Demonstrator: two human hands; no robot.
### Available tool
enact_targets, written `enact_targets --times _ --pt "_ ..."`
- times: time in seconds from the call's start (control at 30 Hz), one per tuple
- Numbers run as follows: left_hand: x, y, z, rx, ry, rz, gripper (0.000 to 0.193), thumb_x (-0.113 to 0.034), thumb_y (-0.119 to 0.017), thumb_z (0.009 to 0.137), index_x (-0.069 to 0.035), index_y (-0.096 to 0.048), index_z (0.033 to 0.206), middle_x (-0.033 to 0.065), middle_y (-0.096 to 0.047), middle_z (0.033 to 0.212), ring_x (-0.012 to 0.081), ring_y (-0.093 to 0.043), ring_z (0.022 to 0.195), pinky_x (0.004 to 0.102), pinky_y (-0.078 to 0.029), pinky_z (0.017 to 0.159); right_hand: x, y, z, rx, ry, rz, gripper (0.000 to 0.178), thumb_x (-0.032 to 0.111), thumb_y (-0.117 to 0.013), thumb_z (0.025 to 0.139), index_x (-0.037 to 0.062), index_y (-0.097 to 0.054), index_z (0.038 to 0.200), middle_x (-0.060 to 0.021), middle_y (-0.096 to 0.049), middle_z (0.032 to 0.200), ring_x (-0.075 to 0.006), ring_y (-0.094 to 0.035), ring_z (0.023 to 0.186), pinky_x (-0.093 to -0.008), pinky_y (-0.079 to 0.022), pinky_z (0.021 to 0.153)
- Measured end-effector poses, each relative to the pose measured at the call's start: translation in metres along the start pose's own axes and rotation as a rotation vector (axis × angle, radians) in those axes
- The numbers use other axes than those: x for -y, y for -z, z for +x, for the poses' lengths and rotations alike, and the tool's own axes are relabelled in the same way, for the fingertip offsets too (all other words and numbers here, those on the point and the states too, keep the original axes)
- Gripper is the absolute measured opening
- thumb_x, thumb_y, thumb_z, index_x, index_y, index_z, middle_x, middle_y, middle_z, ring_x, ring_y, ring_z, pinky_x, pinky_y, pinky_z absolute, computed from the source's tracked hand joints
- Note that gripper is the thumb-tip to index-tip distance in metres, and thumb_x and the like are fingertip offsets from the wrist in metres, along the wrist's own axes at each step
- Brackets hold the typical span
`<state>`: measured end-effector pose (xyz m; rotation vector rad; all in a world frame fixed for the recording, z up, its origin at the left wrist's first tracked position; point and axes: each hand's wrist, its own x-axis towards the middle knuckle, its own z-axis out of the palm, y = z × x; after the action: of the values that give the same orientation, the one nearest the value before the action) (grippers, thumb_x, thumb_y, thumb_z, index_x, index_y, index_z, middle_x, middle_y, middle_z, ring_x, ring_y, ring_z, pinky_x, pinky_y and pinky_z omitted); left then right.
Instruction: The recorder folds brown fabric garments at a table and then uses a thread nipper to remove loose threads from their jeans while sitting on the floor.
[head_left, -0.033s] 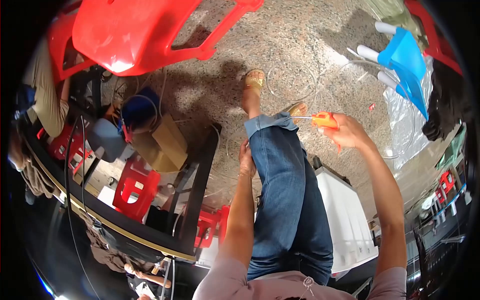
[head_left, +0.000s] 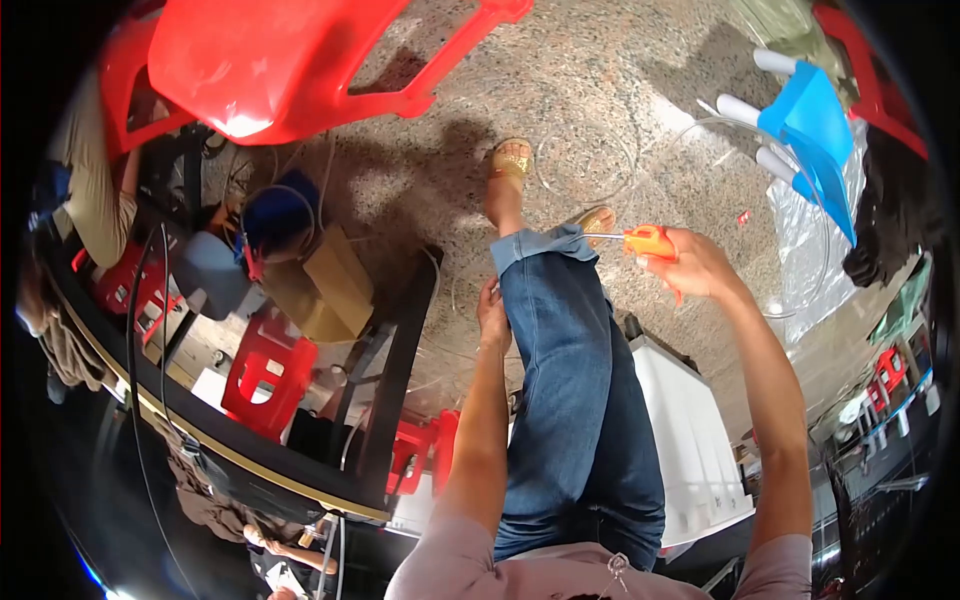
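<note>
In my right hand (head_left: 695,262) is an orange trigger gun (head_left: 650,242) with a thin metal nozzle (head_left: 603,235), my fingers wrapped round its handle. The nozzle reaches left to the rolled cuff (head_left: 545,245) of my blue jeans (head_left: 555,350); I cannot tell whether its tip touches the cloth. My left hand (head_left: 493,318) lies against the left side of the jeans leg below the knee. Its fingers are partly hidden there, so what they grip, if anything, does not show. Below the cuff, my feet wear gold sandals (head_left: 512,155).
A large red plastic chair (head_left: 240,70) stands at the far left. A cardboard box (head_left: 335,285) sits by the dark table frame (head_left: 400,370). Clear tubing (head_left: 585,195) loops over the floor. To the right are a white box (head_left: 690,440), a blue stool (head_left: 810,125) and plastic sheeting (head_left: 800,250).
</note>
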<state>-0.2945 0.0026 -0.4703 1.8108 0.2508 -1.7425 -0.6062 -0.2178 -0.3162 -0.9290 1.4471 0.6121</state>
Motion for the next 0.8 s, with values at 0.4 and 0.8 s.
enact_targets --times 0.4,0.8 --pt "-0.027 -0.016 -0.025 -0.466 -0.673 0.693 0.017 0.004 -0.056 0.084 0.0 -0.064 0.099 0.0136 -0.066 0.087 0.0256 -0.065 0.074 0.0346 -0.052 0.071 0.049 0.01 -0.043 -0.393 0.271 -0.394 0.033 0.03 -0.066 0.084 0.0083 -0.061 0.109 -0.015 -0.067 0.078 -0.033 -0.066 0.072 -0.0466 -0.051 0.069" --pt "-0.082 -0.092 -0.122 -0.218 -1.131 1.065 0.017 0.0 -0.062 0.074 -0.008 -0.066 0.089 0.0112 -0.057 0.076 0.0331 -0.06 0.067 0.0433 -0.05 0.06 0.155 0.045 -0.145 -0.239 0.456 -0.707 0.025 0.021 -0.063 0.082 0.003 -0.055 0.098 -0.0197 -0.065 0.073 -0.0392 -0.064 0.072 -0.0491 -0.049 0.068"
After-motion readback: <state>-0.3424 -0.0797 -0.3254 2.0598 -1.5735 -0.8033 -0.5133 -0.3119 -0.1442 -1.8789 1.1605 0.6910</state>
